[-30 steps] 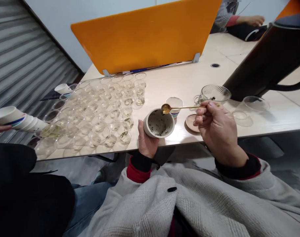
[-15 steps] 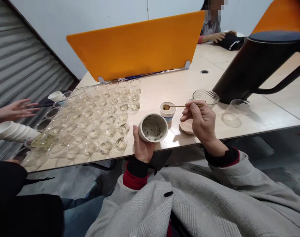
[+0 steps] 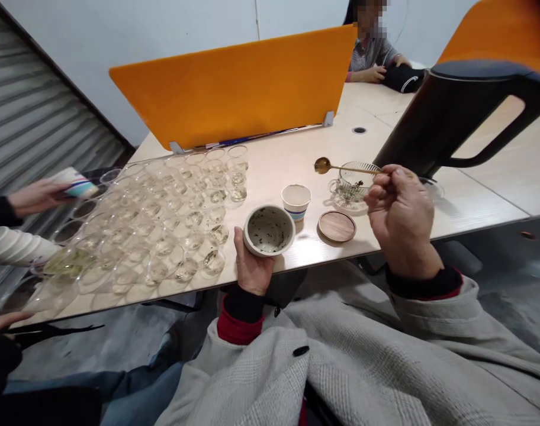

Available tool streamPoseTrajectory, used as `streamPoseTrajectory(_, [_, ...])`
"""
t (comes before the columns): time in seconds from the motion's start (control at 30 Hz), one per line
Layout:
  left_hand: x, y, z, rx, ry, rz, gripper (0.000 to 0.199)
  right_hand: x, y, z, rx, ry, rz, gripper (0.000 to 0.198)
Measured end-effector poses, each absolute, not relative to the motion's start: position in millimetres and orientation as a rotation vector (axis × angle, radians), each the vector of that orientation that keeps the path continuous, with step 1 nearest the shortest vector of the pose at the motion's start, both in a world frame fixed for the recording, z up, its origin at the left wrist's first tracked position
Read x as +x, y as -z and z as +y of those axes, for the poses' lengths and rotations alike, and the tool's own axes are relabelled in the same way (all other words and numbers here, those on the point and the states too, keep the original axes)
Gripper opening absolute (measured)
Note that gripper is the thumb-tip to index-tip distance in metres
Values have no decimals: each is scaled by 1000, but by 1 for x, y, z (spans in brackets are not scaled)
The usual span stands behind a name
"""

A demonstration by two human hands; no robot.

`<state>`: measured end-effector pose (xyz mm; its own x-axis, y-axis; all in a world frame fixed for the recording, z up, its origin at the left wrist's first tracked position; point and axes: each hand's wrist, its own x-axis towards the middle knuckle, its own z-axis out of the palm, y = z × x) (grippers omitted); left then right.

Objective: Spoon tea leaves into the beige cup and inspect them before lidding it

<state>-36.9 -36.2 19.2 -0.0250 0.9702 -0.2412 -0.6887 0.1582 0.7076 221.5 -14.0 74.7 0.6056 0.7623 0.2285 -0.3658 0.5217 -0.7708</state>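
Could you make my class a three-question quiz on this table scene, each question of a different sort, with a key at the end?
1. True or false: the round end of the spoon is dipped inside the paper cup.
2. Choose one: the round disc lying on the table looks to be made of A) clear glass, B) wood, C) white paper.
3. Fill the gap: the grey cup is held in the person's ____ hand.

Key:
1. False: the right hand holds the spoon up, its round end clear of the paper cup.
2. B.
3. Left: the left hand has the grey cup.
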Motion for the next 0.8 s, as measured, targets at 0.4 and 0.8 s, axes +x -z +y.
streamPoseTrajectory(0.4, [-37, -28, -37, 366, -1369, 841, 51, 290, -51, -10, -867, -235, -978, 20])
streamPoseTrajectory(0.8, [-37, -31, -38, 351, -1362, 846, 49, 285, -56, -1, -1505, -67, -1322, 17])
